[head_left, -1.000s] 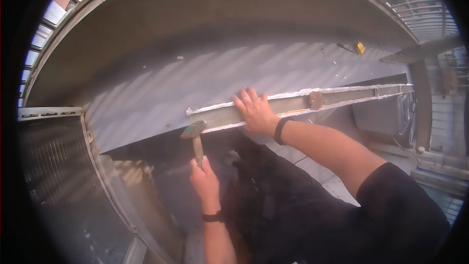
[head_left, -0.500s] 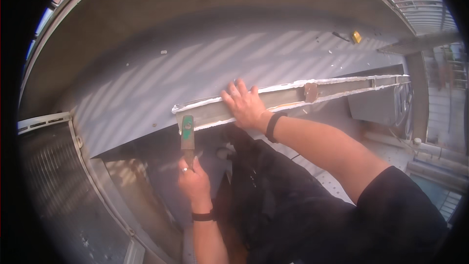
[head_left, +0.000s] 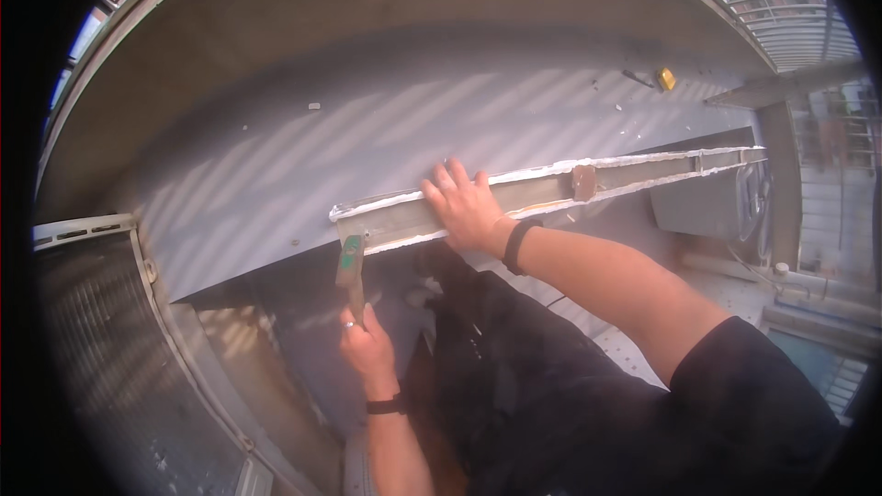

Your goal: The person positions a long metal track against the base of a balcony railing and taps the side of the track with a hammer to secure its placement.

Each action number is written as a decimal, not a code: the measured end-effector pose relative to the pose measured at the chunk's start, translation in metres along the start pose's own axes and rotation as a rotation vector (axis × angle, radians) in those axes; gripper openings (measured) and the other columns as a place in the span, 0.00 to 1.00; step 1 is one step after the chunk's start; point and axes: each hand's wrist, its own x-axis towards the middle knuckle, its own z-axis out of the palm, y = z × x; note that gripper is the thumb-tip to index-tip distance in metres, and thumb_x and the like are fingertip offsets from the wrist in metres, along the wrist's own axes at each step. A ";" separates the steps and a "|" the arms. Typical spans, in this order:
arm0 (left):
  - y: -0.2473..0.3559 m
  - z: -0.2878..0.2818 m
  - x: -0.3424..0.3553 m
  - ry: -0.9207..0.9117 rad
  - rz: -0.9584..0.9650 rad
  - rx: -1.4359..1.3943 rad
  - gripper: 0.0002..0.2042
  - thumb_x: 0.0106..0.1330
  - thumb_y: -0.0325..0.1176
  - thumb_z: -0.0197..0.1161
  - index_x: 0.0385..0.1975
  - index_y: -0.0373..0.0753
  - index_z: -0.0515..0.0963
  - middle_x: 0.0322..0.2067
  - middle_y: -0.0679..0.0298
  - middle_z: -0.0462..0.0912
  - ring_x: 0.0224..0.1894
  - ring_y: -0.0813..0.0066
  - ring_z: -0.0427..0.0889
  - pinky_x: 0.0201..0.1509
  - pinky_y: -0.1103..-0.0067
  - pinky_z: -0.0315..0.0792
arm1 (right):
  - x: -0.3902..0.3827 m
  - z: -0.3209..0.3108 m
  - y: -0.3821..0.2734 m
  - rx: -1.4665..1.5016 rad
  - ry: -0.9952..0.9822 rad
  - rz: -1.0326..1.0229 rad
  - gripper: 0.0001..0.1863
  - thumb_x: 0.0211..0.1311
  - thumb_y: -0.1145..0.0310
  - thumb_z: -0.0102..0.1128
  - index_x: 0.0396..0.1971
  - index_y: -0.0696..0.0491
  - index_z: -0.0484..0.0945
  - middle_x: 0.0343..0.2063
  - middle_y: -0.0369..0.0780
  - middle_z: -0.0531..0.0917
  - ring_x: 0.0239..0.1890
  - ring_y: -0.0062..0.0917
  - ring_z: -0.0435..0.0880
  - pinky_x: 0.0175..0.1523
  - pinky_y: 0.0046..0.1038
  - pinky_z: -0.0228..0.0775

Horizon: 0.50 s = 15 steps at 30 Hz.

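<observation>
My left hand (head_left: 367,349) is closed round the handle of a hammer, its worn head (head_left: 349,262) marked with green. The head is beside the near corner at the left end of a long metal frame bar (head_left: 533,191); I cannot tell whether they touch. Ragged white sealant lines both edges of the bar, and a brown patch (head_left: 584,183) sits in its channel. Across the bar, near its left end, lies my right hand (head_left: 467,209), fingers spread and reaching over the far edge. The bar slants along a grey ledge, its near side overhanging.
On the grey ledge (head_left: 248,184) are a yellow tape measure (head_left: 666,80), a dark thin tool (head_left: 638,79) and small white scraps. A ribbed panel (head_left: 101,331) stands at the left. A grey box (head_left: 695,204) sits under the bar's right part; pipes (head_left: 808,280) run at the right.
The hammer head has dropped slightly toward me and tilted, away from the bar's end face. My right hand keeps its place on the bar. The whole view has shifted a little.
</observation>
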 end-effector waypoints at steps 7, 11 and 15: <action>-0.011 -0.028 0.014 0.211 -0.126 -0.070 0.14 0.77 0.40 0.54 0.46 0.33 0.76 0.27 0.53 0.82 0.30 0.53 0.82 0.35 0.64 0.73 | -0.002 0.003 0.005 0.013 0.001 0.008 0.52 0.46 0.50 0.78 0.70 0.48 0.61 0.69 0.47 0.64 0.74 0.46 0.57 0.62 0.55 0.67; -0.009 -0.051 0.010 0.156 -0.206 -0.117 0.14 0.78 0.41 0.54 0.41 0.34 0.75 0.23 0.57 0.80 0.26 0.62 0.81 0.32 0.67 0.71 | -0.005 0.001 0.008 0.069 0.035 -0.010 0.51 0.44 0.53 0.81 0.69 0.49 0.62 0.68 0.46 0.66 0.74 0.43 0.58 0.61 0.51 0.68; -0.009 -0.057 0.002 0.118 -0.191 -0.056 0.14 0.78 0.41 0.54 0.39 0.35 0.75 0.21 0.59 0.80 0.25 0.62 0.81 0.31 0.67 0.71 | 0.000 -0.012 0.012 0.072 0.035 -0.029 0.51 0.44 0.54 0.80 0.69 0.50 0.62 0.67 0.45 0.67 0.71 0.42 0.62 0.61 0.49 0.68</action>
